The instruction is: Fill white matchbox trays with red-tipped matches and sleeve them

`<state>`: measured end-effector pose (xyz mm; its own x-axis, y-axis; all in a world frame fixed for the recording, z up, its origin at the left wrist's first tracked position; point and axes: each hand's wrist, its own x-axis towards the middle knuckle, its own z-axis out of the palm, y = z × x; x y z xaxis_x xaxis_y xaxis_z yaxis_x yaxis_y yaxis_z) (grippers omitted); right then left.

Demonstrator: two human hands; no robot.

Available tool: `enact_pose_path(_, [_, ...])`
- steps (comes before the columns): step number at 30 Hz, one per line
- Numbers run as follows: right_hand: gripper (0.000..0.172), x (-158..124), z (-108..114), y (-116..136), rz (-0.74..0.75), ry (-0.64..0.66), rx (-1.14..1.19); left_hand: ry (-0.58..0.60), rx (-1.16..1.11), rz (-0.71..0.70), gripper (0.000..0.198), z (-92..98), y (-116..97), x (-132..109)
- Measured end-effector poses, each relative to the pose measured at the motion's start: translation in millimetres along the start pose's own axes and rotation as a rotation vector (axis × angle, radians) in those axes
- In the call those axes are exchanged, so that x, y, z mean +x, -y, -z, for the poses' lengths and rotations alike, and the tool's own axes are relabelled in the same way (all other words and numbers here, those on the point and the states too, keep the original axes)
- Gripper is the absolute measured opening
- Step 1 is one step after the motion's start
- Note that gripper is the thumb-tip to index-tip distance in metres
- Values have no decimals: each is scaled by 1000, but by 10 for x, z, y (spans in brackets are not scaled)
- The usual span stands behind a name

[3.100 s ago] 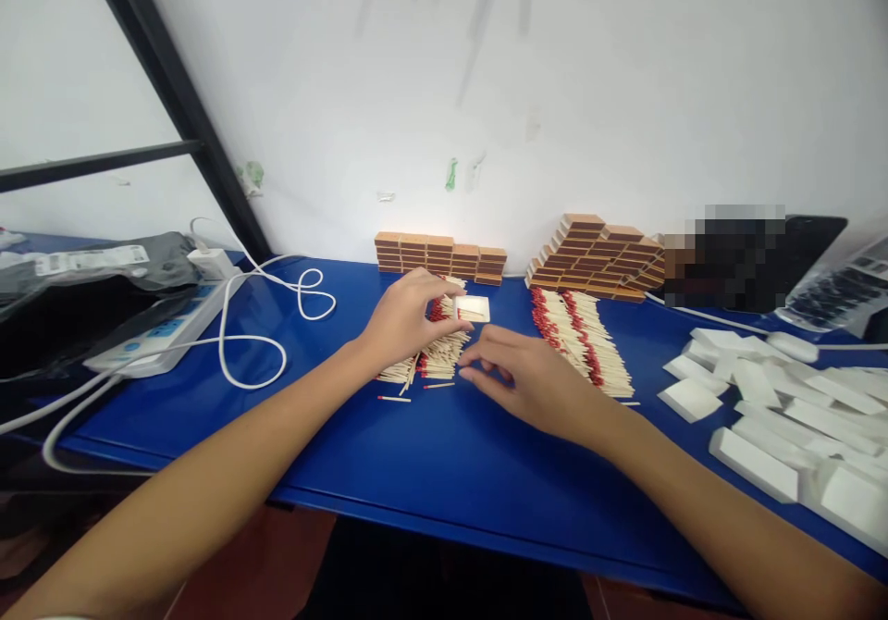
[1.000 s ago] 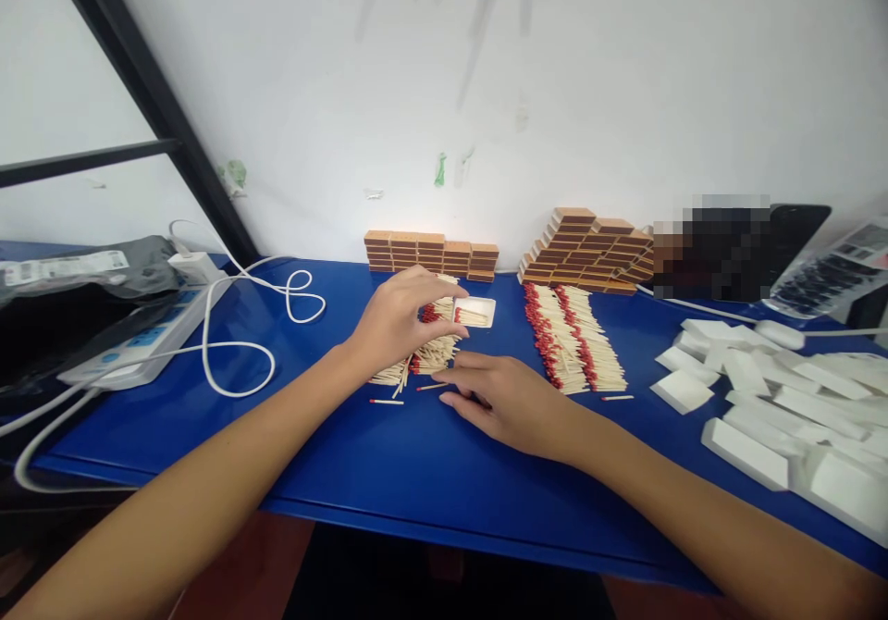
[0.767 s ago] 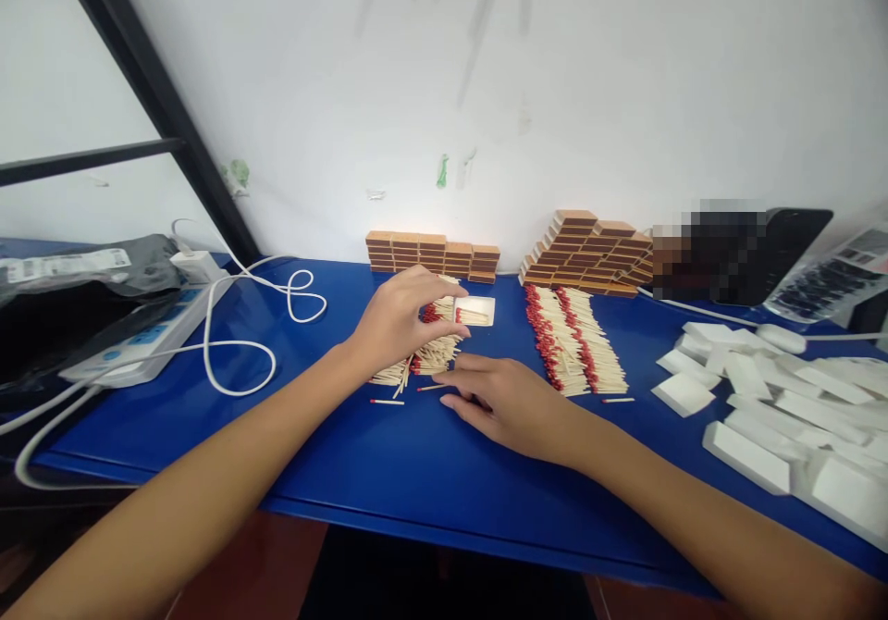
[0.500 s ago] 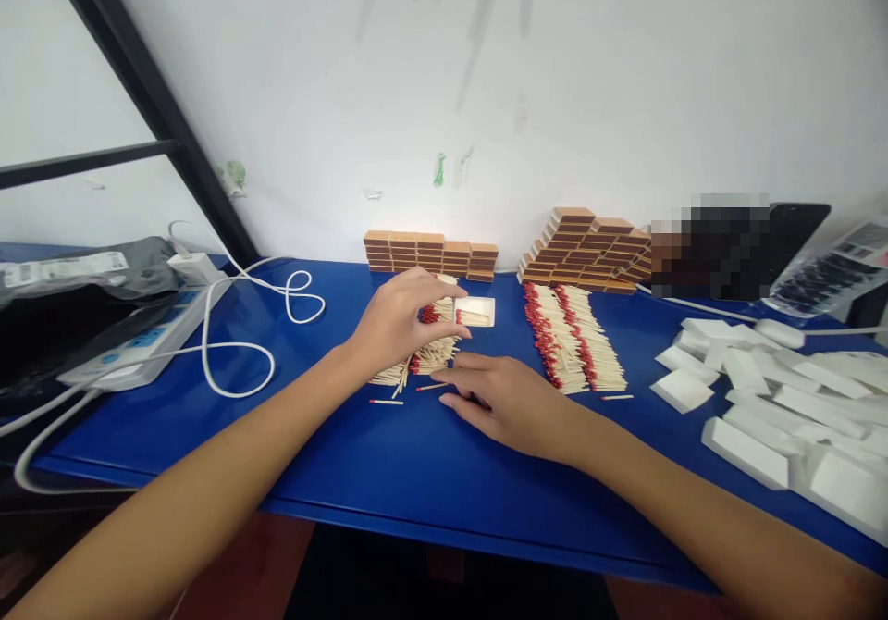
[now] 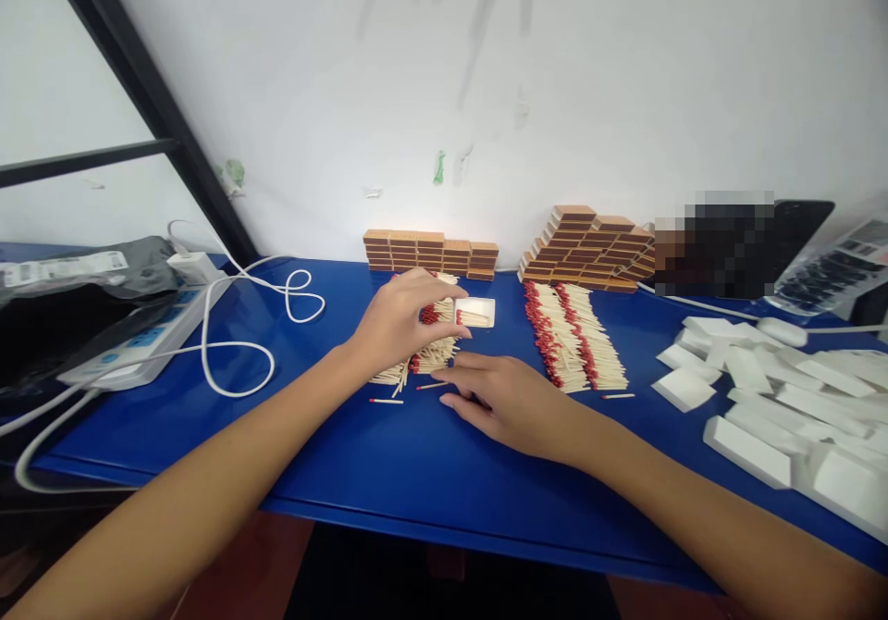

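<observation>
My left hand (image 5: pixel 399 319) hovers over a heap of red-tipped matches (image 5: pixel 426 353) on the blue table (image 5: pixel 430 453), its fingers curled around the edge of a small white matchbox tray (image 5: pixel 478 312) with a few matches in it. My right hand (image 5: pixel 510 398) lies palm down on the table just in front of the heap, fingers bent and together, fingertips at the loose matches. What lies under those fingers is hidden. A single match (image 5: pixel 386 402) lies apart near my left wrist.
A second, tidy row of matches (image 5: pixel 575 338) lies to the right. Brown matchbox sleeves stand stacked against the wall (image 5: pixel 430 253) (image 5: pixel 589 248). White trays (image 5: pixel 777 398) are piled at the far right. A power strip (image 5: pixel 149 333) and white cable (image 5: pixel 236 361) lie at the left.
Almost nothing since a second ago: both hands stay at the match heap. Over three seconds the tray has gained a few matches and my right hand has drawn slightly nearer.
</observation>
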<state>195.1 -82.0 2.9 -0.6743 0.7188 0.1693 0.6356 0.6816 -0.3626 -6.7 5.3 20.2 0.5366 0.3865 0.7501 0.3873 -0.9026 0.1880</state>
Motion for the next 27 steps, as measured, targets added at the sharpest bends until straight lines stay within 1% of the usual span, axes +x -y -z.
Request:
enact_pose_path(6, [19, -3, 7, 3, -4, -1, 8, -2, 10, -16, 37, -3, 27, -4])
enact_pose_path(10, [20, -1, 2, 8, -2, -15, 15, -2, 11, -33, 39, 1, 20, -1])
enact_pose_path(14, [20, -2, -10, 0, 0, -14, 14, 6, 11, -14, 39, 0, 16, -1])
enact_pose_path(21, [23, -9, -39, -26, 19, -42, 19, -5, 15, -6, 41, -14, 62, -13])
enact_pose_path(27, [23, -5, -25, -18, 17, -43, 21, -18, 25, -23, 42, -5, 52, -9])
